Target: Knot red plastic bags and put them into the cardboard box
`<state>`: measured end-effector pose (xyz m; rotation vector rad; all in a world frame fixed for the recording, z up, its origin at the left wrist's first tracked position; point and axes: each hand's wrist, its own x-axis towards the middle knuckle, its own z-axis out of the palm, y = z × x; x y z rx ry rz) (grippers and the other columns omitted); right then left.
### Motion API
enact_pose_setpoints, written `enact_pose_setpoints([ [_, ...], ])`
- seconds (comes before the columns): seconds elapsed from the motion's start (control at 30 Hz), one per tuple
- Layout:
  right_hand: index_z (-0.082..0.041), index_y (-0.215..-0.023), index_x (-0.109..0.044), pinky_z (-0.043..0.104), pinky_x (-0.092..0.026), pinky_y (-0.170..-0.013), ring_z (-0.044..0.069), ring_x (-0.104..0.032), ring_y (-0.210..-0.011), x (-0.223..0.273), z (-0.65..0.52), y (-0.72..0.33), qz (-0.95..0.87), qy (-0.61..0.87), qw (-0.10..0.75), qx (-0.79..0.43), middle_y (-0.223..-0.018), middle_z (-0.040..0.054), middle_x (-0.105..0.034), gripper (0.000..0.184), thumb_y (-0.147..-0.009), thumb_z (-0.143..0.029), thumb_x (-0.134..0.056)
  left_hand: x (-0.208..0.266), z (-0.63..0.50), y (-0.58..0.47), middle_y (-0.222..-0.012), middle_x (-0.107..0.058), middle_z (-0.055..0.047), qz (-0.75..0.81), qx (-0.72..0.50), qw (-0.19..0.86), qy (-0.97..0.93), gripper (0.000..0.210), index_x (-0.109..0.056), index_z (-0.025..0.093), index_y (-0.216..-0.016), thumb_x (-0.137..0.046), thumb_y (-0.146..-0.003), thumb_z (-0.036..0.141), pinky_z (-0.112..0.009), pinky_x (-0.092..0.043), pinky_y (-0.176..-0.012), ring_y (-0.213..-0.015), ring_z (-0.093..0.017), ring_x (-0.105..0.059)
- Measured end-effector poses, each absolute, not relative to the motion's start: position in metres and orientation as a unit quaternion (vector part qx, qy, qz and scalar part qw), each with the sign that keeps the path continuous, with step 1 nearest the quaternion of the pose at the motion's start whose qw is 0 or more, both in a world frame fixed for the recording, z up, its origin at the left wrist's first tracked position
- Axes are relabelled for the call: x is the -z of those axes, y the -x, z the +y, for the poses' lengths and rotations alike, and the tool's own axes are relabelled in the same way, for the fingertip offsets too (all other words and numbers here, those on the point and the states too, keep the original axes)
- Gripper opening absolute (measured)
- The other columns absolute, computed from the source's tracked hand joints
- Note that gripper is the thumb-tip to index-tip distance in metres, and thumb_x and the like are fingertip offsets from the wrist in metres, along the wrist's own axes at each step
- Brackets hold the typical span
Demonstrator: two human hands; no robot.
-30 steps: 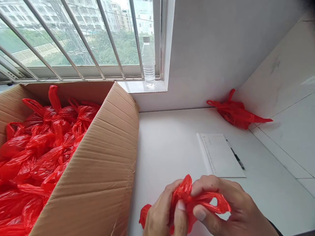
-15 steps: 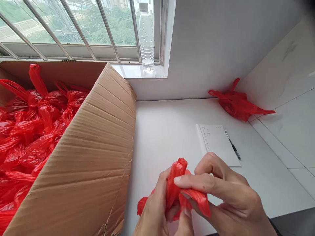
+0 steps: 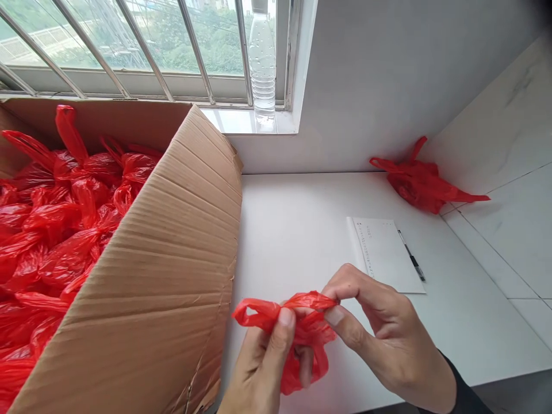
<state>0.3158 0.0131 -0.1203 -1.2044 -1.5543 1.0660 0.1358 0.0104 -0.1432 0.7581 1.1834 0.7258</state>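
Both hands pinch the red bag (image 3: 297, 333) just above the tabletop (image 3: 302, 230): left hand (image 3: 263, 362) grips one handle, right hand (image 3: 379, 333) fingers the other. I'd keep both pulls even and snug.

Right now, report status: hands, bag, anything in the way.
Left hand and right hand both pinching red bag above white table. Cardboard box close left. Nothing between.

The bag (image 3: 302, 333) in the hands is bright red, as are the bags (image 3: 56, 230) filling the plain brown cardboard box (image 3: 172, 270) and the bag (image 3: 420, 184) at the white surface's (image 3: 293, 230) far right corner. The notepad (image 3: 388, 253) is white with faint print, the pen (image 3: 411, 263) black.
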Motion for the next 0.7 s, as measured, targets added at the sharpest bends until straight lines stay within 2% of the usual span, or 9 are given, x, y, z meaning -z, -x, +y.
enact_pose_setpoints([
  [0.1,-0.025,-0.085,-0.060,0.030,-0.046,-0.075,0.013,-0.057,-0.078,0.122,0.008,-0.315,-0.628,0.470,0.435,-0.442,-0.084,-0.0020,-0.057,0.015,-0.085,-0.011,-0.056,0.155,0.018,-0.128,-0.089,-0.071,-0.003,0.492,-0.362,0.740,-0.283,0.044,-0.065,0.024,-0.117,-0.059,-0.089,0.058,-0.025,-0.054,-0.079,-0.082,-0.017,-0.065],
  [0.17,-0.023,-0.079,-0.059,0.031,-0.046,-0.080,0.014,-0.058,-0.083,0.124,0.006,-0.316,-0.634,0.453,0.426,-0.460,-0.090,-0.0008,-0.056,0.012,-0.078,-0.012,-0.058,0.155,0.022,-0.126,-0.103,-0.069,-0.005,0.471,-0.374,0.747,-0.281,0.037,-0.065,0.024,-0.113,-0.059,-0.091,0.052,-0.025,-0.053,-0.081,-0.090,-0.017,-0.064],
  [0.23,-0.022,-0.074,-0.057,0.032,-0.047,-0.085,0.016,-0.060,-0.088,0.129,0.007,-0.317,-0.628,0.437,0.424,-0.485,-0.099,0.0007,-0.056,0.006,-0.078,-0.018,-0.062,0.151,0.024,-0.125,-0.096,-0.069,-0.005,0.451,-0.365,0.743,-0.333,0.029,-0.068,0.021,-0.101,-0.063,-0.090,0.048,-0.022,-0.052,-0.074,-0.084,-0.015,-0.063],
  [0.3,-0.023,-0.079,-0.060,0.036,-0.045,-0.093,0.020,-0.060,-0.101,0.134,0.010,-0.318,-0.614,0.431,0.430,-0.502,-0.108,0.0028,-0.057,0.009,-0.084,-0.030,-0.062,0.146,0.026,-0.125,-0.083,-0.066,-0.003,0.441,-0.332,0.736,-0.391,0.025,-0.068,0.019,-0.090,-0.066,-0.089,0.044,-0.019,-0.049,-0.068,-0.074,-0.012,-0.059],
  [0.4,-0.025,-0.111,-0.063,0.040,-0.042,-0.101,0.024,-0.055,-0.116,0.143,0.018,-0.317,-0.605,0.432,0.421,-0.519,-0.119,0.0069,-0.059,0.029,-0.095,-0.047,-0.053,0.144,0.026,-0.124,-0.073,-0.058,0.000,0.419,-0.303,0.752,-0.409,0.024,-0.066,0.016,-0.081,-0.072,-0.085,0.039,-0.016,-0.044,-0.058,-0.061,-0.007,-0.051],
  [0.47,-0.024,-0.126,-0.055,0.039,-0.046,-0.094,0.023,-0.060,-0.105,0.150,0.022,-0.315,-0.601,0.420,0.394,-0.554,-0.114,0.0079,-0.063,0.043,-0.097,-0.054,-0.047,0.147,0.024,-0.123,-0.070,-0.055,0.002,0.398,-0.311,0.765,-0.399,0.023,-0.064,0.016,-0.080,-0.078,-0.079,0.034,-0.016,-0.043,-0.055,-0.057,-0.006,-0.048],
  [0.57,-0.022,-0.119,-0.056,0.033,-0.046,-0.075,0.016,-0.057,-0.074,0.159,0.025,-0.311,-0.593,0.425,0.366,-0.578,-0.085,0.0019,-0.064,0.040,-0.096,-0.054,-0.049,0.152,0.019,-0.124,-0.072,-0.059,0.002,0.405,-0.348,0.740,-0.410,0.027,-0.060,0.018,-0.080,-0.084,-0.070,0.026,-0.020,-0.048,-0.057,-0.060,-0.010,-0.055],
  [0.63,-0.021,-0.109,-0.059,0.030,-0.042,-0.067,0.013,-0.049,-0.065,0.163,0.024,-0.309,-0.583,0.448,0.358,-0.575,-0.074,-0.0017,-0.057,0.034,-0.097,-0.051,-0.049,0.158,0.016,-0.125,-0.075,-0.062,0.002,0.444,-0.386,0.657,-0.472,0.023,-0.061,0.021,-0.083,-0.081,-0.072,0.023,-0.020,-0.049,-0.057,-0.061,-0.012,-0.058],
  [0.7,-0.021,-0.109,-0.059,0.029,-0.038,-0.062,0.012,-0.043,-0.061,0.166,0.023,-0.307,-0.557,0.461,0.349,-0.596,-0.069,-0.0032,-0.052,0.034,-0.100,-0.049,-0.043,0.165,0.013,-0.127,-0.079,-0.065,0.002,0.489,-0.423,0.514,-0.564,0.017,-0.064,0.023,-0.089,-0.074,-0.077,0.018,-0.019,-0.047,-0.056,-0.061,-0.011,-0.059],
])
